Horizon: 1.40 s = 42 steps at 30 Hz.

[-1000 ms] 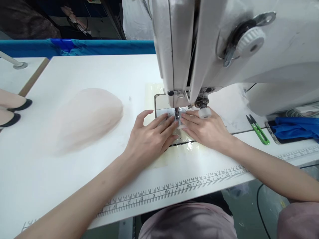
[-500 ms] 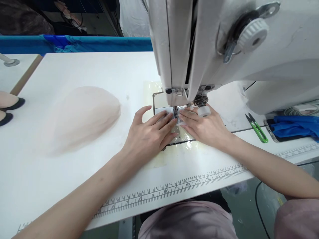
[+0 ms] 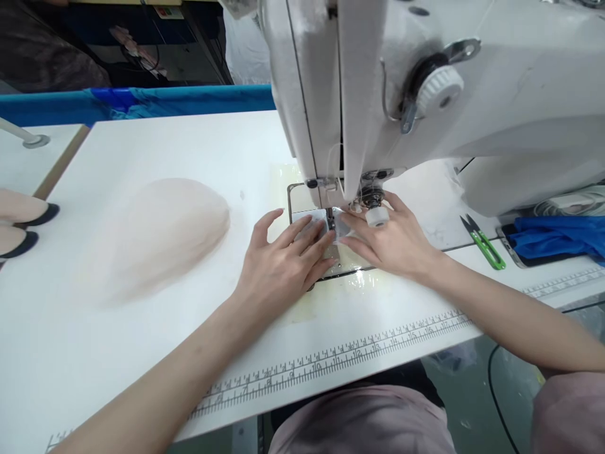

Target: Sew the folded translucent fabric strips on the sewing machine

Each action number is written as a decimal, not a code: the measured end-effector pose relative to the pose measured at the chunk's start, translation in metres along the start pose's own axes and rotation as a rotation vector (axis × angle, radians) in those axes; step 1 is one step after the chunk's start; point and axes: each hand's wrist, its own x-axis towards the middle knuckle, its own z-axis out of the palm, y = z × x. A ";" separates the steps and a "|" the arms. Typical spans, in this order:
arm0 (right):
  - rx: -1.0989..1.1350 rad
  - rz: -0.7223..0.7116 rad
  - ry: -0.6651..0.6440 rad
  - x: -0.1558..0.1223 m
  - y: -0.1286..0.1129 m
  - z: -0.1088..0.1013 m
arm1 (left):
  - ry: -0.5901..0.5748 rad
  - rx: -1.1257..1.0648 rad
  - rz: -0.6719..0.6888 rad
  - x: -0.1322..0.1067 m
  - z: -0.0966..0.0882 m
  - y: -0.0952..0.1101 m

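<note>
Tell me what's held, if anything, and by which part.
No grip shows; left hand and right hand lie open at a sheer piece, flanking the presser foot.

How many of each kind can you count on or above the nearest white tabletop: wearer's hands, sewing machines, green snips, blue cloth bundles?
Wearer's hands: 2 (left hand, right hand)
Sewing machine: 1
Green snips: 1
Blue cloth bundle: 1
Total: 5

Bright, diffuse light on the table (image 3: 94, 347); soft shading on the machine (image 3: 416, 148); glare on yellowish film (image 3: 350, 291); dim background (image 3: 184, 66); pinkish patch (image 3: 174, 233) blurred.
</note>
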 end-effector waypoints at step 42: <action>0.117 -0.065 0.028 -0.009 -0.020 -0.010 | -0.082 -0.175 -0.013 -0.001 0.000 0.003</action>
